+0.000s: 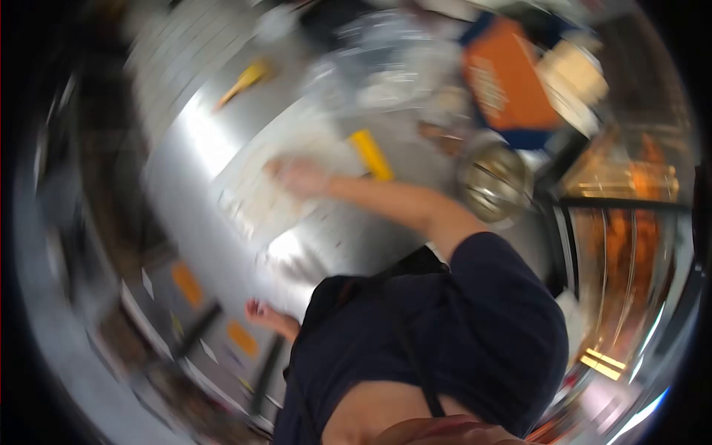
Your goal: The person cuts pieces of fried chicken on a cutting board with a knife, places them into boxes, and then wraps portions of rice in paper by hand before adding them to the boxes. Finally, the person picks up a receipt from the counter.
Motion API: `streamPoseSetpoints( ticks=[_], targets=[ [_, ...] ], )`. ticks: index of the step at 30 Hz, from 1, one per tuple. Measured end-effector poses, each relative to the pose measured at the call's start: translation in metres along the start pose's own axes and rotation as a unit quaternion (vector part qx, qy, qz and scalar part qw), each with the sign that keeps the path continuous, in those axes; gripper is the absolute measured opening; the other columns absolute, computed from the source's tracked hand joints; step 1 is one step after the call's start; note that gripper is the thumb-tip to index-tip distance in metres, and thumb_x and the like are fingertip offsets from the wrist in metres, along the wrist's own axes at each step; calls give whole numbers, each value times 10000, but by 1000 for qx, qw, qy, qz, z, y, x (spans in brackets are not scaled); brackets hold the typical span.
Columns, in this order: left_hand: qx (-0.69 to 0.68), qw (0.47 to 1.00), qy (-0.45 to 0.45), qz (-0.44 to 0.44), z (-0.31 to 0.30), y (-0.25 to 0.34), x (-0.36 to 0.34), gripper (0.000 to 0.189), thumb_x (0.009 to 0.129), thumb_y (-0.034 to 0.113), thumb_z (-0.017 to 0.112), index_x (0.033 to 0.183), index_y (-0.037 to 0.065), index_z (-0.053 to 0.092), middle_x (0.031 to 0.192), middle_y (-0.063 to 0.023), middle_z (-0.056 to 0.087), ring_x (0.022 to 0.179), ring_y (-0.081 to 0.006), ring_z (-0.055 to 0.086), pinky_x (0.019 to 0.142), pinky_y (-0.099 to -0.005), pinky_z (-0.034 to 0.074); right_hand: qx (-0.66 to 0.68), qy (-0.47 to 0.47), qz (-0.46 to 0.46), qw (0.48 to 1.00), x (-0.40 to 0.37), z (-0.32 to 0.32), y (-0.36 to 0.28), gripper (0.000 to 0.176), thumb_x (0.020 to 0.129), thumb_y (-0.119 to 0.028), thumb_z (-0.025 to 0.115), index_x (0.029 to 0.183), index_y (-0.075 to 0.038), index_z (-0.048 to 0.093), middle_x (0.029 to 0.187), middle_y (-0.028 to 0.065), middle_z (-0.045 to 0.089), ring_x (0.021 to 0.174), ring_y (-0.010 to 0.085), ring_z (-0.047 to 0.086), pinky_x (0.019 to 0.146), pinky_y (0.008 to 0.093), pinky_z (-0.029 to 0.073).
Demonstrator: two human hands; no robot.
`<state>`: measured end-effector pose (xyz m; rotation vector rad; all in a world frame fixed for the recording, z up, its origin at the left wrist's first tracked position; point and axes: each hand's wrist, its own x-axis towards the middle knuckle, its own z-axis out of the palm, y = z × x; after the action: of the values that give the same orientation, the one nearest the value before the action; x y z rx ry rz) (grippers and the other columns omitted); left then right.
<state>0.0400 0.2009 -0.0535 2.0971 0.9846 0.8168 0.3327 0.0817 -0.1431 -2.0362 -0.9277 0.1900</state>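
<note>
My right hand (300,178), in what looks like a clear glove, reaches over a white board (256,174) on the steel table (174,182). It is smeared by motion, so its fingers do not show clearly. Pale crumbs or smears lie on the board around it. Just beyond the right wrist, a flat yellow bar-shaped thing (371,154) rests at the board's edge. My left hand (265,314) hangs low beside my body, off the table's near edge, with its fingers curled in; I cannot tell what is in them.
Toward the back lies a yellow tool (245,80) with a narrow orange end. Clear plastic bags (386,59) are heaped behind the board. An orange and blue box (508,78) and a round metal bowl (495,182) stand at right, near a lit glass case (627,222).
</note>
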Motion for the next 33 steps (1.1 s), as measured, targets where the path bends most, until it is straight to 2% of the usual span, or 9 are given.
streamPoseSetpoints(
  ticks=[3,5,8,10,13,21,24,30,33],
  targets=[
    [-62,990,-80,96,32,-27,41,485,917,340,465,1225,-26,388,1120,-179,459,997,-261,459,863,-378,381,-106,150,-32,983,-20,82,53,369,827,-241,497,1140,-46,488,1114,184,561,1025,316,544,860,420,453],
    [-115,966,-168,162,67,-74,78,462,917,304,480,1223,-29,385,1103,-177,458,982,-252,457,870,-370,374,-56,-89,201,974,-36,-19,-20,370,658,-202,650,993,-61,582,820,105,635,767,301,617,671,407,495],
    [-173,904,-320,226,88,20,75,463,886,251,532,1228,-16,370,1055,-160,499,976,-260,488,878,-387,394,227,113,251,934,-97,-74,-71,344,625,-194,688,937,-73,611,709,39,615,598,192,574,547,332,457],
    [-206,865,-388,241,107,47,64,445,909,268,492,1219,-23,360,1056,-153,471,959,-245,464,880,-369,375,592,214,269,729,-143,-89,-90,390,655,-209,708,1008,-84,598,786,-7,602,559,82,483,503,234,386],
    [-230,798,-488,268,132,85,25,395,938,252,433,1199,-31,342,1035,-133,438,930,-220,436,863,-337,359,637,307,147,692,-244,-101,-112,371,705,-172,676,1054,-89,580,851,-25,567,564,36,427,493,181,335],
    [-282,509,-680,446,141,133,-187,396,896,186,547,1181,-45,400,908,-99,494,811,-207,482,752,-318,413,336,636,292,630,-613,-100,-273,338,749,-172,664,1057,-70,571,908,-12,558,622,35,444,510,180,343],
    [-242,392,-765,449,121,158,-275,452,890,178,545,1239,-41,361,1051,-146,470,906,-233,480,801,-345,410,135,805,315,483,-727,-110,-319,357,707,-133,667,1049,-75,585,891,10,591,715,81,543,601,207,444],
    [-206,396,-767,462,234,108,-471,581,869,154,564,1346,63,246,1102,-119,436,936,-213,482,793,-328,414,-412,635,489,435,-929,-156,-266,325,605,-136,657,920,-67,616,863,103,641,784,224,615,700,348,497],
    [-236,464,-699,490,156,137,-540,643,862,169,578,1379,81,206,1180,-158,393,998,-269,473,848,-363,395,-367,533,470,601,-988,-142,-213,336,588,-175,642,911,-84,631,895,122,644,838,282,614,736,386,493]
  ],
)
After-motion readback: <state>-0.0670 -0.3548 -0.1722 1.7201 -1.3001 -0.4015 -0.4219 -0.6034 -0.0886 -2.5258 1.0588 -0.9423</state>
